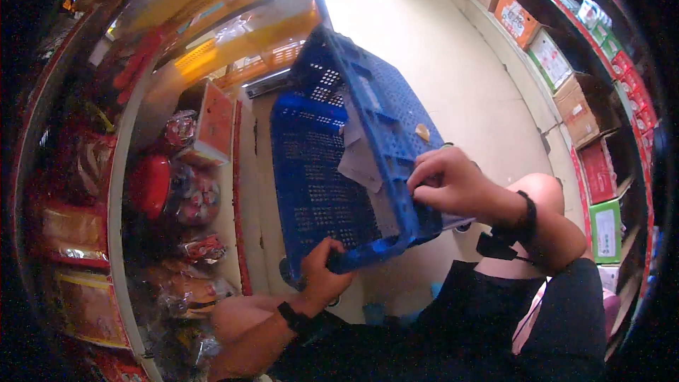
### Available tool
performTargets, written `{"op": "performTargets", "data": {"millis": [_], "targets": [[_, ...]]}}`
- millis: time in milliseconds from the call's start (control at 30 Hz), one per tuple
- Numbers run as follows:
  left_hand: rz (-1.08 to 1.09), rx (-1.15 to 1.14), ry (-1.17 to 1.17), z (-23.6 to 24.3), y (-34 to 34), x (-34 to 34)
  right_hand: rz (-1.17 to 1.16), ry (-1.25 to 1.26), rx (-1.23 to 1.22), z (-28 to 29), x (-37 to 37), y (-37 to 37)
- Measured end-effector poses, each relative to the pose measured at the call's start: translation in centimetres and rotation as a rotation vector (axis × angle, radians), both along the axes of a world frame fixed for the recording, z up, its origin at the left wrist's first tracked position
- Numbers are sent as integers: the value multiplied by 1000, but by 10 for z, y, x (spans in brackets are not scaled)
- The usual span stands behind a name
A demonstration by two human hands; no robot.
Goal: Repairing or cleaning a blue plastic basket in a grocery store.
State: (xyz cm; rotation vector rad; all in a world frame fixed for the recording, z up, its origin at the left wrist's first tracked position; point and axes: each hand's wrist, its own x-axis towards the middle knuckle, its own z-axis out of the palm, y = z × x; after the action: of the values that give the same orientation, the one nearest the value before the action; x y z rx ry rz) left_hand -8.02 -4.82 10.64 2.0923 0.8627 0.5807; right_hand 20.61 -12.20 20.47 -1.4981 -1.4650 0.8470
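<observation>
A blue plastic crate [318,170] with perforated walls stands in front of me, and it looks tilted onto its side. My left hand [327,276] is closed on the crate's near lower rim. At the crate's right upper edge, my right hand [453,180] has its fingers curled against the rim. White paper or card sheets [361,166] lie inside against the right wall. A small yellowish scrap [423,131] sits on the outer side of that wall. Dark bands circle both wrists.
Shelves on the left hold packaged goods, a red-orange box [216,124] and a red round item [151,185]. Along the right, shelves carry cartons, among them a green box [605,232]. A pale tiled floor [453,49] runs between. My bent knees flank the crate's near end.
</observation>
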Motion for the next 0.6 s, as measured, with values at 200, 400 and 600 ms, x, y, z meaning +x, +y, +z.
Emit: {"op": "performTargets", "data": {"millis": [200,400,600], "targets": [[-312,-143,176,-40,-3,-27,136,-7,-90,-61,-28,-4],[-506,-573,372,-7,9,-27,289,-38,88,-66,-53,4],[-505,-914,701,73,65,10,473,-146,142,-72,-77,10]]}}
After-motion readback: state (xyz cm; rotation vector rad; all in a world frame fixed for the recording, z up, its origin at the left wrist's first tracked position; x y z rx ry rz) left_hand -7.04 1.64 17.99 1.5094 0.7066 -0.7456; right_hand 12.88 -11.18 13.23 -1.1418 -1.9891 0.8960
